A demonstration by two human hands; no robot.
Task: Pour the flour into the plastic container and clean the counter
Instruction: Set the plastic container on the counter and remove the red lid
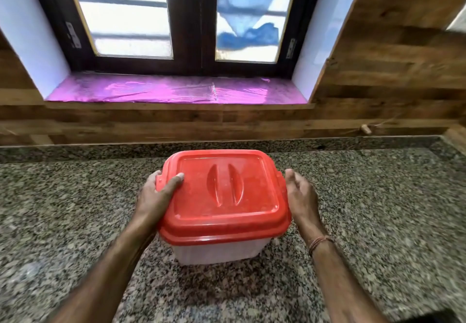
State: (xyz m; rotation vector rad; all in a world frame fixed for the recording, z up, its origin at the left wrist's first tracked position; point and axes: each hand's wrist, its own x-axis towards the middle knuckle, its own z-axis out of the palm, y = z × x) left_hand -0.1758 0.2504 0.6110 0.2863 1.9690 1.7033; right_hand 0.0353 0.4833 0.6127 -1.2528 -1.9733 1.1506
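Observation:
A translucent plastic container [216,250] with a red lid [224,196] stands on the speckled granite counter [75,209], in the middle of the view. The lid is on and looks dusted with faint white marks. My left hand [157,196] grips the lid's left edge, thumb on top and fingers around the side. My right hand [300,194] hovers just off the container's right side with relaxed fingers, holding nothing; it is slightly blurred. No flour bag shows in the view.
A wood-panelled wall [378,90] rises behind the counter. Above it sits a window sill covered in pink film [176,89], under a dark-framed window [191,20]. The counter turns a corner at the far right [451,143].

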